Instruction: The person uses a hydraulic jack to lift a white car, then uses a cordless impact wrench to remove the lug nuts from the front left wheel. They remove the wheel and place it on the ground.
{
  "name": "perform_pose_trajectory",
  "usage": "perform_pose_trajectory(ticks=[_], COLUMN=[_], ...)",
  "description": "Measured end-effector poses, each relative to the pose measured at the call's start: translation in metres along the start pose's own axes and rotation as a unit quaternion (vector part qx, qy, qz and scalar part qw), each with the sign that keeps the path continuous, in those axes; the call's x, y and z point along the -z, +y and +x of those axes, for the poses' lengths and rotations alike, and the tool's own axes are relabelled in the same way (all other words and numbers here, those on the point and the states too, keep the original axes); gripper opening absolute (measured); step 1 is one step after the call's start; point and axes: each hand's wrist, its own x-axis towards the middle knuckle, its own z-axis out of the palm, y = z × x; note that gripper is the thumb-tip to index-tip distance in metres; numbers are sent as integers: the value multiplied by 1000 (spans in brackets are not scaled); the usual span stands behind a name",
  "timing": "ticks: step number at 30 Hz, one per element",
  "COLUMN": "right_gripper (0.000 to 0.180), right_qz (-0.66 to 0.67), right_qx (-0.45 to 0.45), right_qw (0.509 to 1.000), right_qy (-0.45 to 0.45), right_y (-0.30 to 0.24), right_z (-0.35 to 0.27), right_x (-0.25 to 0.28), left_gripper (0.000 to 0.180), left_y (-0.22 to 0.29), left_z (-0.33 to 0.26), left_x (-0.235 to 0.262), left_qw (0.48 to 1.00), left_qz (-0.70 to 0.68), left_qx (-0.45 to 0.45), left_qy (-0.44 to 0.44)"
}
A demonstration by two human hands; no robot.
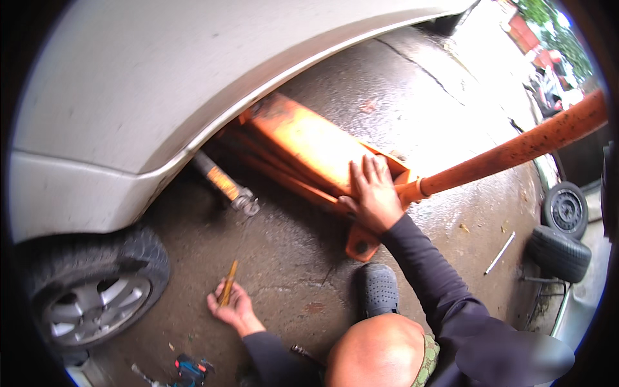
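Observation:
My left hand is closed round a slim yellow-brown rod, which points up and away from the palm; its exact kind is unclear. Flat on the top of an orange floor jack, near the base of its handle, lies my right hand with the fingers spread. The jack reaches under the side of a silver car, and its far end is hidden by the bodywork. A long orange handle rises from the jack toward the upper right.
Beside the jack, a dark bar with a yellow label pokes out from under the car. A wheel is at the left. A teal-and-black power tool lies low left. At right are a metal rod, a wheel and a tire.

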Motion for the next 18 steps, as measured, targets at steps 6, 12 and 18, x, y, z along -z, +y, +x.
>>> perform_pose_trajectory(ticks=[6, 12, 18], right_gripper=[79, 83, 68], right_qz=[12, 7, -58], right_qx=[2, 3, 53], right_qw=[999, 998, 993], right_qy=[-45, -67, -88], right_y=[18, 10, 34], right_z=[-8, -2, -18], right_x=[-7, -11, -24], left_gripper=[41, 29, 46], left_y=[-6, -128, -319], left_z=[-109, -174, -130], left_x=[-175, -296, -269], left_qw=[945, 604, 345], left_qz=[203, 607, 693], left_qx=[-195, -323, -413], left_qy=[-164, -403, -480])
